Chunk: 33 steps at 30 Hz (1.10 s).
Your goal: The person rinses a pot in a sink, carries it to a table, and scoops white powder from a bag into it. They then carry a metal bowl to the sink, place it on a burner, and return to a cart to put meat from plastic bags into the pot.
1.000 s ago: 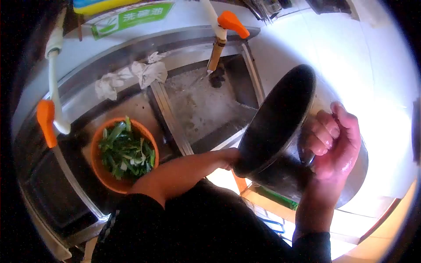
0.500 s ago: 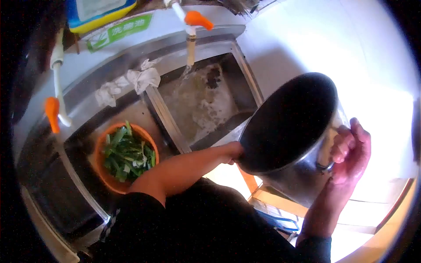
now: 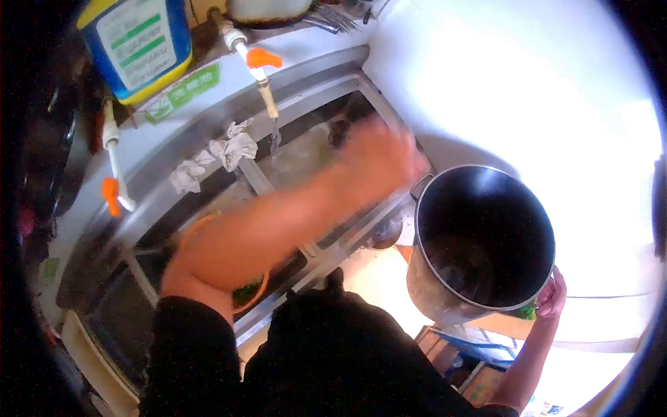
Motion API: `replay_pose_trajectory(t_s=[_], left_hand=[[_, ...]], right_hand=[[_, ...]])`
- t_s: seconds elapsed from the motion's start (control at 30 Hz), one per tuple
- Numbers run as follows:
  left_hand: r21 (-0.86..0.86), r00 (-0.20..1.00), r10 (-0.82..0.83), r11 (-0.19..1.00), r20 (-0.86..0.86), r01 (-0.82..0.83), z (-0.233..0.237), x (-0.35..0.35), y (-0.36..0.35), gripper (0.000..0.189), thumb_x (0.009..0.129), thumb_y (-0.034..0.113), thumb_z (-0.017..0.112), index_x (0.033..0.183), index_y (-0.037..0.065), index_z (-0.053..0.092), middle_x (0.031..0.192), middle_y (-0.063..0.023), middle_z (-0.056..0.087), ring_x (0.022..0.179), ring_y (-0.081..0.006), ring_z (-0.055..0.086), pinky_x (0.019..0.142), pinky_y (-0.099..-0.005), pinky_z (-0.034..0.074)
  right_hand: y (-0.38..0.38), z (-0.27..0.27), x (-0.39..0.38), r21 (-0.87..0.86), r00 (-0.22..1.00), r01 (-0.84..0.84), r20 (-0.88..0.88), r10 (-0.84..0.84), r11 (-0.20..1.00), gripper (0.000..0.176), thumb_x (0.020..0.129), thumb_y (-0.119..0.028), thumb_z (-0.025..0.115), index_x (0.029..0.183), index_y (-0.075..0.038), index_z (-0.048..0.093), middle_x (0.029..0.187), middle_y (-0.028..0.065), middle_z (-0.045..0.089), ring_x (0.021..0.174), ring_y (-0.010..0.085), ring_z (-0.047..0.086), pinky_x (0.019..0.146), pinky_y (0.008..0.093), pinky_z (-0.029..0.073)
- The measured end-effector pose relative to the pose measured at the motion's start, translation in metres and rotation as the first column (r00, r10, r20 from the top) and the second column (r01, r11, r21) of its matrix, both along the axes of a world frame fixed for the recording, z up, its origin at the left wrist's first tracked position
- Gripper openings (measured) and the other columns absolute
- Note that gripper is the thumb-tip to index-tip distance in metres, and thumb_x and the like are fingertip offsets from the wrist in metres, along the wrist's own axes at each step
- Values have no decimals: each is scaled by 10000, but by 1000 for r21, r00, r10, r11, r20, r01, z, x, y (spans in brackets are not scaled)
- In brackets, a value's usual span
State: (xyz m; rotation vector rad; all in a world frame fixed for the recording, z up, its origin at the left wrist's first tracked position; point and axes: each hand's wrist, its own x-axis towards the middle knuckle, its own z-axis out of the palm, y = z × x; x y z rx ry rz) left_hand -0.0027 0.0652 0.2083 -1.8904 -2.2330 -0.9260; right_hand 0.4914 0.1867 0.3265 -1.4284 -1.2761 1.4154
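Note:
A large metal pot (image 3: 445,295) stands upright at the right, its dark mouth facing up and its inside looking empty. My right hand (image 3: 551,295) grips the pot's right side near the rim. Blurred by motion, my left hand (image 3: 390,154) is raised over the right end of the sink, off the pot and up-left of its side handle (image 3: 419,187); its fingers are smeared. Below it, the sink basin (image 3: 299,160) holds water, and a thin stream falls from the tap (image 3: 267,97). My left forearm partly hides an orange bowl (image 3: 258,295) of greens.
A second tap (image 3: 113,187) with an orange lever is at the left. Crumpled white cloths (image 3: 235,149) lie on the sink's divider and back ledge. Behind stands a blue and yellow container (image 3: 142,45). A white wall (image 3: 528,83) bounds the right. Shelving with a blue frame (image 3: 479,351) shows below the pot.
The pot has gone from tilted to upright and sits lower. My left hand has let go of it and moved up over the sink. My right hand has moved down with the pot. The view has shifted.

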Motion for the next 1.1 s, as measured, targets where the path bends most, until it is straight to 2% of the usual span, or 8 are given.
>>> replay_pose_trajectory(t_s=[0.03,0.1,0.13,0.2,0.4,0.53,0.87,1.1], left_hand=[[135,994,-4,991,-109,19,-5,-41,12,327,792,337,558,800,16,617,801,-173,608,775,-349,579,713,-463,468],[336,838,393,902,-377,-272,-5,-107,16,311,801,326,548,742,43,662,736,-140,602,797,-307,597,661,-422,458],[166,766,361,932,-532,-324,-7,-134,7,336,814,349,546,771,38,665,741,-139,618,789,-310,607,693,-418,459],[-239,810,260,869,-526,-434,-10,-166,-12,355,842,345,516,790,27,665,794,-154,643,781,-302,630,725,-431,479],[-202,805,-200,974,-559,102,-10,-200,-66,184,865,134,522,883,-12,634,1045,-191,604,1077,-330,532,948,-408,410],[-208,817,-158,977,-555,48,-22,-216,-62,163,848,96,541,949,3,629,1125,-175,583,1137,-331,497,996,-414,374],[-276,915,105,935,-389,-225,-83,-16,-56,338,817,145,563,1129,16,563,1254,-186,505,1196,-346,441,1026,-413,328],[-534,974,-221,829,-42,165,-156,193,-19,367,775,237,608,1067,15,588,1178,-173,552,1135,-323,483,982,-401,370]], right_hand=[[-5,-8,10,-131,994,45,-92,-57,990,915,624,-380,815,1263,114,385,856,85,630,586,50,506,457,155,368],[-5,-48,61,236,970,-237,4,243,943,549,838,-295,640,1194,86,467,669,-18,539,442,18,356,360,137,228],[-6,-59,57,192,993,106,23,-112,976,385,914,-221,492,1189,48,488,580,-48,441,408,34,336,326,169,222],[-6,-86,92,178,989,91,-132,-68,980,321,896,-206,536,1148,-9,509,574,-50,408,413,28,325,319,171,215],[-47,-79,78,-158,819,510,-208,-534,845,237,884,-199,540,1089,-81,538,553,-63,317,415,37,270,321,173,206],[-63,-107,133,-145,758,633,-81,-647,760,311,866,-224,554,1141,-79,549,544,-61,298,422,49,263,352,193,179],[-108,-221,277,-344,620,714,-94,-779,610,160,777,-214,653,828,-107,544,553,-54,365,422,82,353,355,216,255],[-121,-214,323,-417,549,730,-114,-828,542,175,809,-209,609,955,-125,562,566,-60,332,433,71,302,369,208,231]])
